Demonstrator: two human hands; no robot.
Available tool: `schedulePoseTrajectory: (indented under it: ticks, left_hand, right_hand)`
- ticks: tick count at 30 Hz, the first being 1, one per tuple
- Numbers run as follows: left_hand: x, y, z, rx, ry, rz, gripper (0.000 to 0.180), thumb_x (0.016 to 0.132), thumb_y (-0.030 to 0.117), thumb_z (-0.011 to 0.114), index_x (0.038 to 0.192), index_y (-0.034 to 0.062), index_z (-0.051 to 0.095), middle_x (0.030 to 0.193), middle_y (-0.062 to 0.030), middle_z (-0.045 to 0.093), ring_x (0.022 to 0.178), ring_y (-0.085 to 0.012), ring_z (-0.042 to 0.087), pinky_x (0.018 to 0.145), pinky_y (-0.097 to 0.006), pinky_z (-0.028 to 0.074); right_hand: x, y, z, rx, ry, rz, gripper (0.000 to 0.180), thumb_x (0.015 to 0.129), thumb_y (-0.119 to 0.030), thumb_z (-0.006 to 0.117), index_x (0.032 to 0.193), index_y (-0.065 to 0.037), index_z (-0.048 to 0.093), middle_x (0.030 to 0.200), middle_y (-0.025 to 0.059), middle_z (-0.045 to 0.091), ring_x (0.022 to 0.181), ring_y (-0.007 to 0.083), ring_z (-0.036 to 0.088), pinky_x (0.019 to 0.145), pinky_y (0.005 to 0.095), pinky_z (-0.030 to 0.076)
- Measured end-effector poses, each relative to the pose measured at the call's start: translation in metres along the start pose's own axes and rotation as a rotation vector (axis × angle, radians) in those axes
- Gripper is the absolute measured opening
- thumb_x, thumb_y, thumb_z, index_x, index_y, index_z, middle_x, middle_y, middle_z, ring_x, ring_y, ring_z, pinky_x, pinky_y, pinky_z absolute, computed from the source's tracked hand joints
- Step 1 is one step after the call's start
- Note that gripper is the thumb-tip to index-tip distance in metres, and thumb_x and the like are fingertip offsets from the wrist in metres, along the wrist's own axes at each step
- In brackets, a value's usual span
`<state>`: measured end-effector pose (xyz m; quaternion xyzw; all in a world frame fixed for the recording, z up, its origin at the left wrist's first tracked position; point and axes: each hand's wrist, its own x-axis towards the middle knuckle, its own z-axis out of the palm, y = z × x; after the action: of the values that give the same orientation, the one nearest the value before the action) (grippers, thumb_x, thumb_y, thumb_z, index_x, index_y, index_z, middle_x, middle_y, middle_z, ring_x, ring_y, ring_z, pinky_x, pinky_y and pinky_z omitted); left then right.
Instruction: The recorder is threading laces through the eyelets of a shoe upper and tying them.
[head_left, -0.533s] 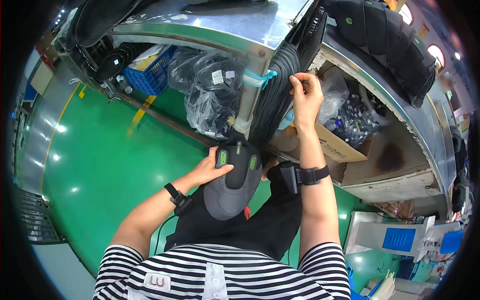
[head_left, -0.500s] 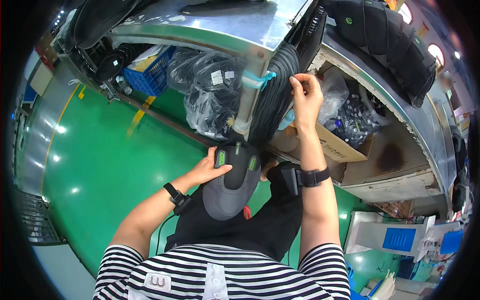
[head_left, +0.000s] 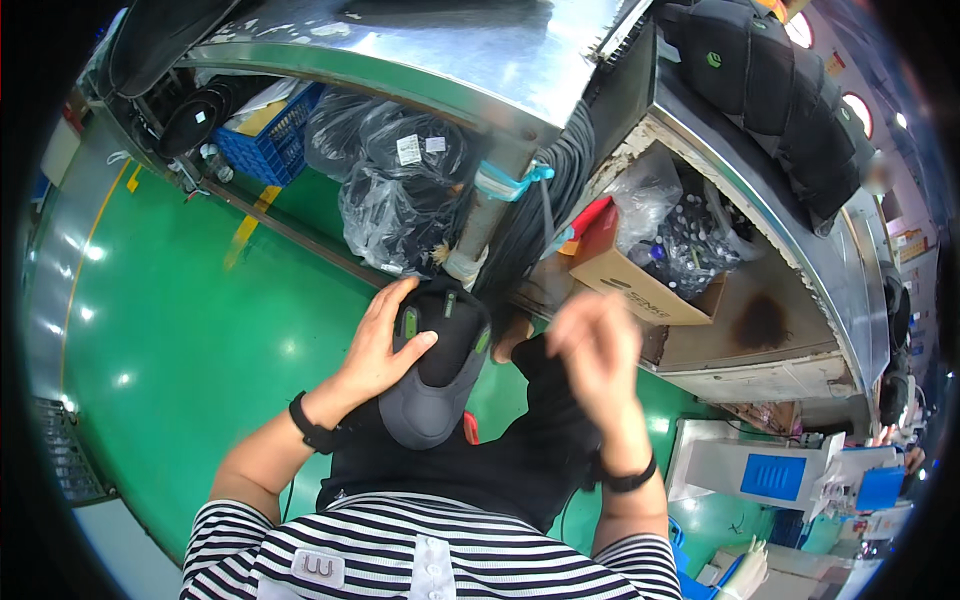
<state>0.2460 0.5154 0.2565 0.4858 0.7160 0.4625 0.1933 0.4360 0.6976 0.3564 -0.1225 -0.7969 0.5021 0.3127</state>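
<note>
A dark grey and black shoe (head_left: 423,385) with green tabs rests over my lap, its toe pointing toward me. My left hand (head_left: 378,350) grips its left side, thumb on top near a green tab and fingers along the collar. My right hand (head_left: 602,350) is in the air above my right thigh, smeared by motion; whether anything thin is between its fingers cannot be made out. Beyond the shoe, a thick bundle of black laces (head_left: 555,190) hangs by a metal table leg (head_left: 490,215), tied to it with a light-blue strip (head_left: 512,182).
A metal-topped table (head_left: 430,70) stands ahead. Under it are clear bags of black goods (head_left: 395,205) and a blue crate (head_left: 265,140). To the right, a cardboard box (head_left: 640,285) with bagged small parts sits inside a worn bench (head_left: 770,375). Black shoe parts (head_left: 770,110) lie on top.
My right hand has come down and toward me, away from the lace bundle. My left hand still holds the shoe, its fingers now straighter along the side. The view has shifted slightly.
</note>
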Motion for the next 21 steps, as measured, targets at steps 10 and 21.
schedulePoseTrajectory:
  ticks: [10,21]
  left_hand:
    - [-0.018,0.030,-0.145,-1.758,0.269,0.034,0.028,0.106,0.026,0.036,0.099,0.0049,0.052,0.049,0.0070,0.025,0.039,-0.0043,0.023,0.041,-0.022,0.021]
    - [-0.389,-0.325,-0.285,-0.613,0.981,-0.524,0.024,0.096,0.015,0.042,0.115,0.0116,0.057,0.063,0.0045,0.032,0.054,-0.0124,0.032,0.048,-0.029,0.030]
  right_hand:
    - [-0.172,0.033,0.011,0.432,-0.235,0.802,0.014,0.093,-0.017,0.065,0.101,-0.005,0.064,0.075,-0.0012,0.059,0.063,0.0071,0.053,0.060,0.0223,0.046]
    - [-0.161,0.118,-0.149,1.478,0.715,0.546,0.017,0.095,-0.007,0.059,0.111,-0.005,0.060,0.083,0.0040,0.061,0.053,0.0061,0.039,0.049,0.0206,0.032]
